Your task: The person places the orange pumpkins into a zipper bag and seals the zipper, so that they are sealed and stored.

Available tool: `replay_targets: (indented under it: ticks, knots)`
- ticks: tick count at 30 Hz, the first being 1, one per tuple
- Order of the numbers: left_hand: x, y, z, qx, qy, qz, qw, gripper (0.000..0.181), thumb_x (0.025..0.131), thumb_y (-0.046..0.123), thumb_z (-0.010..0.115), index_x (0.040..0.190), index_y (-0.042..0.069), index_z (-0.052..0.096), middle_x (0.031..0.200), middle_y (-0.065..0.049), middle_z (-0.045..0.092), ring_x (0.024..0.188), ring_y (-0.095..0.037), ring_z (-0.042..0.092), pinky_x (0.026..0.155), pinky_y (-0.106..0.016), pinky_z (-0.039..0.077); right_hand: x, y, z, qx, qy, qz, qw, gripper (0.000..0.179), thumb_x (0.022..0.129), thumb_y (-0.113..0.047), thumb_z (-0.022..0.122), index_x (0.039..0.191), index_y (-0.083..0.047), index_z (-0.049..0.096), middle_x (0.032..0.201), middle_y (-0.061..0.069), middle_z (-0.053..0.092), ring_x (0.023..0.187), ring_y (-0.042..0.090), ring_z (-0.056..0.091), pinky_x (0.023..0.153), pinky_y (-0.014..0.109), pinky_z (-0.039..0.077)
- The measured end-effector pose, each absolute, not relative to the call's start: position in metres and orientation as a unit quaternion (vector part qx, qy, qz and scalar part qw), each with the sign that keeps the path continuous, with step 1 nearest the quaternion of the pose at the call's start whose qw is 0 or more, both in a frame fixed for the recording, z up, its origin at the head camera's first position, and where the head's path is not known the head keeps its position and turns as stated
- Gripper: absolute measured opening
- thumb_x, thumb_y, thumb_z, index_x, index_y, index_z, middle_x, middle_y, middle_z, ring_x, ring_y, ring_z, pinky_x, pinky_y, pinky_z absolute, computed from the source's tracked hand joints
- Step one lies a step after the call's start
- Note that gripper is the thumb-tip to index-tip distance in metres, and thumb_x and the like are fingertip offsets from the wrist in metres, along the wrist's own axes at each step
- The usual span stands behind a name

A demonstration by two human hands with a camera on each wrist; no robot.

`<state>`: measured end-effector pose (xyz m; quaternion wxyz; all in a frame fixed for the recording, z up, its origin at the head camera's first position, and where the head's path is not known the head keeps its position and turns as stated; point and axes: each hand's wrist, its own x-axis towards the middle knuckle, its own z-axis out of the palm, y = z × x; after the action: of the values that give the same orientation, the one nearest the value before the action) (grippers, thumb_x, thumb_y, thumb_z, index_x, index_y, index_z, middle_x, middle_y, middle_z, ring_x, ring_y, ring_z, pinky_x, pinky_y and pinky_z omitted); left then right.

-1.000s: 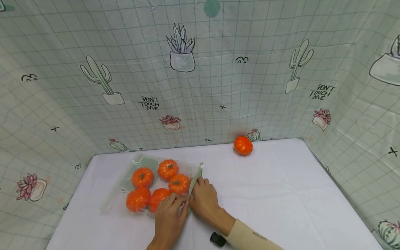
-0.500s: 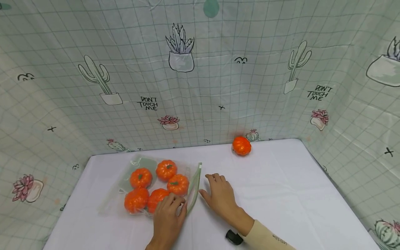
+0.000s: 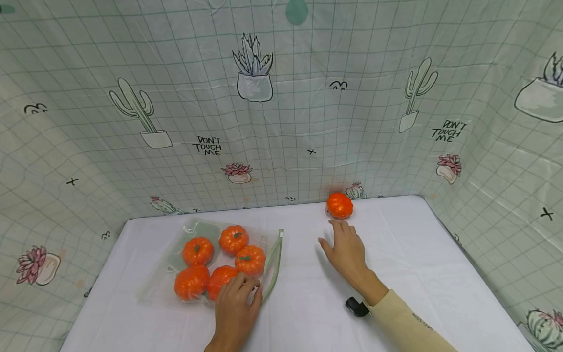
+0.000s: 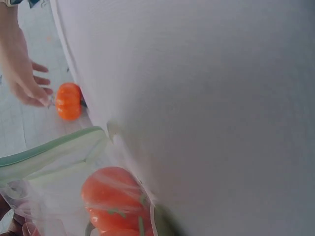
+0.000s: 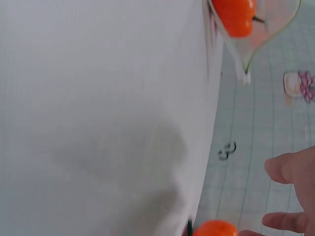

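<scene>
A clear plastic zip bag (image 3: pixel 164 274) with a green-edged mouth lies on the left half of the table, several small orange pumpkins (image 3: pixel 198 251) inside it. My left hand (image 3: pixel 237 305) grips the bag near its mouth, fingers curled over the plastic beside the nearest pumpkin. The bag's mouth (image 4: pixel 54 143) gapes in the left wrist view. At the table's back edge sits a lone small pumpkin (image 3: pixel 340 205), outside the bag. Just in front of it is my right hand (image 3: pixel 347 249), thumb and fingers spread, holding nothing. The right wrist view shows only part of that pumpkin (image 5: pixel 215 229).
A white cloth covers the table (image 3: pixel 418 274). Behind and at both sides hangs a grid-patterned curtain (image 3: pixel 281 122) with cactus drawings. A black device (image 3: pixel 357 307) sits at my right wrist, beside the beige sleeve (image 3: pixel 409 320).
My right hand has let go of the bag's mouth and moved right and away from me, up to the lone pumpkin. My left hand has stayed at the bag, whose mouth now stands wider.
</scene>
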<state>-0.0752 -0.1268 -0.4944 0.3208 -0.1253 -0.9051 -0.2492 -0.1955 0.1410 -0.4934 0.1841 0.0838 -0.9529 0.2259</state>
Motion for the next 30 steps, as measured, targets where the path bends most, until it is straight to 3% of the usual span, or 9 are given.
replay_targets:
  ticks: [6,20,30]
  knots:
    - [-0.074,-0.127,-0.495,-0.122,-0.907,-0.249,0.316,0.025,0.073,0.003,0.092,0.081,0.015,0.073,0.080,0.008,0.057,0.069,-0.008,0.056,0.061,-0.026,0.043,-0.213,0.167,-0.491,0.066,-0.954,0.215,0.196,0.053,0.092,-0.024,0.082,0.125,0.011,0.060,0.114,0.030,0.062,0.097,0.046,0.060,0.078,0.055,0.054]
    - [-0.074,-0.126,-0.496,-0.122,-0.906,-0.249,0.319,0.025,0.072,0.003,0.093,0.081,0.015,0.072,0.079,0.008,0.056,0.068,-0.008,0.056,0.060,-0.026,0.042,-0.240,0.198,-0.494,0.025,-0.964,0.217,0.153,0.065,0.095,-0.026,0.077,0.141,0.011,0.050,0.126,0.034,0.055,0.110,0.050,0.057,0.086,0.058,0.053]
    - [-0.075,-0.126,-0.496,-0.123,-0.904,-0.245,0.327,0.026,0.071,0.003,0.093,0.080,0.015,0.072,0.078,0.008,0.056,0.067,-0.008,0.056,0.059,-0.025,0.042,-0.254,0.205,-0.495,0.014,-0.969,0.215,0.124,0.076,0.096,-0.035,0.076,0.146,0.013,0.044,0.132,0.037,0.052,0.111,0.052,0.055,0.087,0.062,0.053]
